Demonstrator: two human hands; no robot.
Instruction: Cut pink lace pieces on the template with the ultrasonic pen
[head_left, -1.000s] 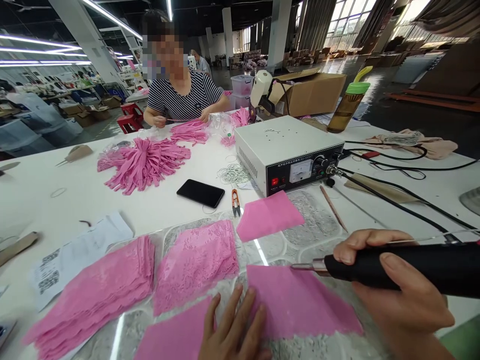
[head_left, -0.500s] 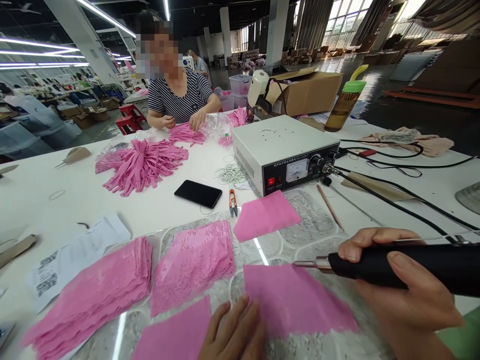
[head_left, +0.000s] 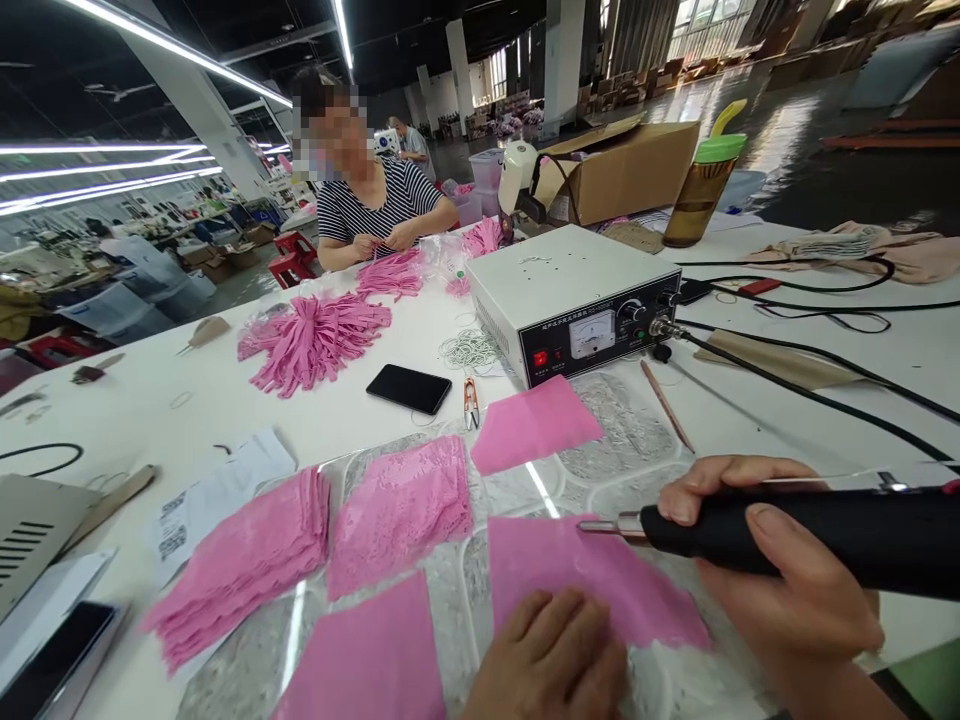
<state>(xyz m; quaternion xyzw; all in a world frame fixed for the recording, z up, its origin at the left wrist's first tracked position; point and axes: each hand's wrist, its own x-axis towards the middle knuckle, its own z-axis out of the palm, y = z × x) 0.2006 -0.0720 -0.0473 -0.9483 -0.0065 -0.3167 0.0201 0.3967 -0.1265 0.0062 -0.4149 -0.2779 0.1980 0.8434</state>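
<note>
My right hand (head_left: pixel 795 580) is wrapped round a black ultrasonic hand welder (head_left: pixel 720 535). Its metal tip lies over the upper edge of a flat pink fabric piece (head_left: pixel 547 560). At that piece's lower edge my left hand (head_left: pixel 555 655) has its fingers curled in, their tips hidden from view. A second plain pink piece (head_left: pixel 367 650) lies left of my left hand, and another plain piece (head_left: pixel 536 425) lies farther back. Two piles of pink lace pieces, a left pile (head_left: pixel 247 550) and a middle pile (head_left: pixel 405 510), rest on the marbled sheet.
A white control box (head_left: pixel 570 290) with black cables stands behind the work. Near it are thread snips (head_left: pixel 471 403), a phone (head_left: pixel 409 388) and a bottle (head_left: pixel 701 200). Across the table a co-worker (head_left: pixel 382 205) handles pink straps (head_left: pixel 319 340). Another phone (head_left: pixel 60 650) lies front left.
My left hand has moved right on the fabric piece, its fingers now curled. The welder stays near the upper edge. The view has turned left, and the co-worker's hands have come together.
</note>
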